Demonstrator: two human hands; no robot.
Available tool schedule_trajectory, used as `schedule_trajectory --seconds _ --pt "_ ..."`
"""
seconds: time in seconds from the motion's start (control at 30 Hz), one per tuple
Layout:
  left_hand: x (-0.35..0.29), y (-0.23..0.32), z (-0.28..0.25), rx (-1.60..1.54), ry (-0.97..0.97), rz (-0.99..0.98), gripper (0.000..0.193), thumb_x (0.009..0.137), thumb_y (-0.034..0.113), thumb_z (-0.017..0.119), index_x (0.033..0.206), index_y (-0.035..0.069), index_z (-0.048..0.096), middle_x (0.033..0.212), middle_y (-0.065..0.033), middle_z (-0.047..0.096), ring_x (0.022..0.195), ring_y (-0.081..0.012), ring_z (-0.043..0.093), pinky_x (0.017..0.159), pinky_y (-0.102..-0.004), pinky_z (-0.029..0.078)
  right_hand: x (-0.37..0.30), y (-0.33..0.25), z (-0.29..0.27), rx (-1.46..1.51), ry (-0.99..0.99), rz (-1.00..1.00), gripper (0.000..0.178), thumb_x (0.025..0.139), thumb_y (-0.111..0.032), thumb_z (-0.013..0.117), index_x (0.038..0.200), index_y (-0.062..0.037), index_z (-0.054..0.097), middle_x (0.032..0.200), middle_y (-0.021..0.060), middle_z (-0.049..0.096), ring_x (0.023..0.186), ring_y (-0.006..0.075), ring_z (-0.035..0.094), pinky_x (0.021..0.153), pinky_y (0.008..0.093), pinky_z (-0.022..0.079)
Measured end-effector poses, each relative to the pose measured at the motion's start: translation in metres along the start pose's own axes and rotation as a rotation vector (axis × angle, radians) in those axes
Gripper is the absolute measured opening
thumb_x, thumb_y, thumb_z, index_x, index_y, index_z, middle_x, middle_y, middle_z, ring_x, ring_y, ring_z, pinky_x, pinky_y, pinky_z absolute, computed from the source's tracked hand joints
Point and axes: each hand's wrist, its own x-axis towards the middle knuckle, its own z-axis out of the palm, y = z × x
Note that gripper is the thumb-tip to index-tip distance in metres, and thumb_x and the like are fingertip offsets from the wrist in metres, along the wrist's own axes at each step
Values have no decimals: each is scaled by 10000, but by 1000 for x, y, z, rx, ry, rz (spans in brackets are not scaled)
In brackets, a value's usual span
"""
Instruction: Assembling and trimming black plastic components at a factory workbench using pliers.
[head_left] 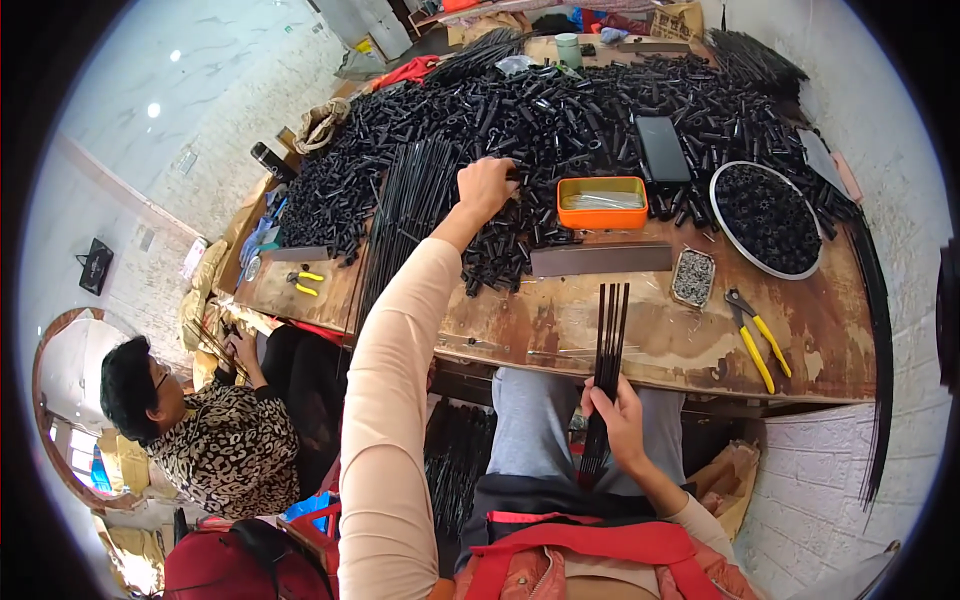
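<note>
My left hand (487,186) is stretched far forward over a large heap of short black plastic tubes (560,110). Its fingers are bent closed at the heap, and what they pinch is hidden among the dark pieces. Close to the table's front edge, above my lap, my right hand (617,418) is wrapped round a bundle of thin black rods (610,335). The rods stand upright, with their upper ends fanned slightly apart. Many long black rods (410,205) lie on the table left of my left hand.
Beyond my right hand are an orange tin (603,214) of thin metal pins, a dark bar (601,260), a small box (692,278) of metal bits and yellow-handled pliers (757,342). Further off lie a phone (662,150) and a round basin (722,215). A co-worker (215,430) sits left.
</note>
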Motion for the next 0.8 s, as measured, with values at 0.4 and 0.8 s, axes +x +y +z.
schedule_trajectory --seconds 0.4,0.8 --pt "-139 -43 -37 -1114 -145 -272 275 872 5 603 1132 17 514 908 -41 540 809 -118 596 677 -266 528 0 -7 2 -99 3 -94 146 971 -114 536 1082 -23 560 792 17 556 718 83 514 682 231 412" --pt "-204 -73 -6 243 178 -67 166 836 61 618 968 89 521 890 -132 566 668 -317 651 542 -400 523 -2 -2 9 -149 -3 -116 169 973 -160 549 1068 -20 556 785 18 547 705 90 498 677 238 404"
